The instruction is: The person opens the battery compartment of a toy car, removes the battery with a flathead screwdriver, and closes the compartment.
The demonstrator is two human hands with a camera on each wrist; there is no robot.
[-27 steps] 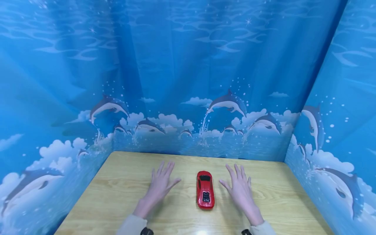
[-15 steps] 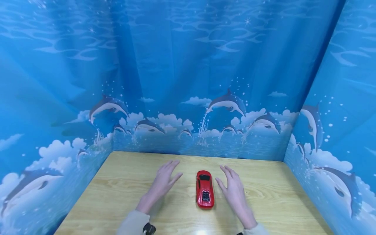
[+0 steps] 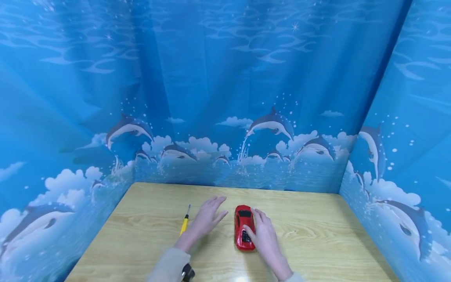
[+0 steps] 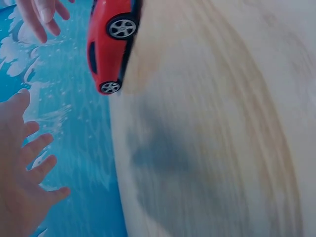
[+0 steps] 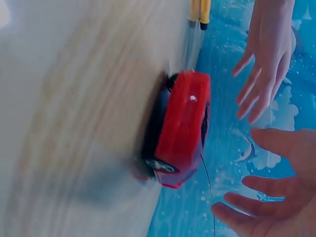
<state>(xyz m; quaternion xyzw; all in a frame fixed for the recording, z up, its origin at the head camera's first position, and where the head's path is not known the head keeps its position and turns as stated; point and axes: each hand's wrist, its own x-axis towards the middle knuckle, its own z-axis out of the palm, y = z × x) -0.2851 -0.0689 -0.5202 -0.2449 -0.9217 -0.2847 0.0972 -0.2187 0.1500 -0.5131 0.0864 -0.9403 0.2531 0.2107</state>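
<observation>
A red toy car [image 3: 244,223] stands on its wheels on the table, its sides and silver wheels showing in the left wrist view. My right hand [image 3: 265,237] hovers at the car's right side, its thumb overlapping the rear in the head view. In the right wrist view, the fingers of that right hand [image 5: 276,192] are spread and apart from the car [image 5: 185,126]. My left hand [image 3: 205,219] is held left of the car, fingers extended and holding nothing. Just left of it lies a screwdriver [image 3: 184,225] with a yellow handle, its lower end behind the wrist.
The light wood table [image 3: 317,231] carries the car and the screwdriver. A blue curtain [image 3: 211,98] printed with dolphins borders the table at the back and both sides.
My right hand has moved left, from beside the car to over its right side. My left hand has shifted right toward the car, and the screwdriver has come into view behind it.
</observation>
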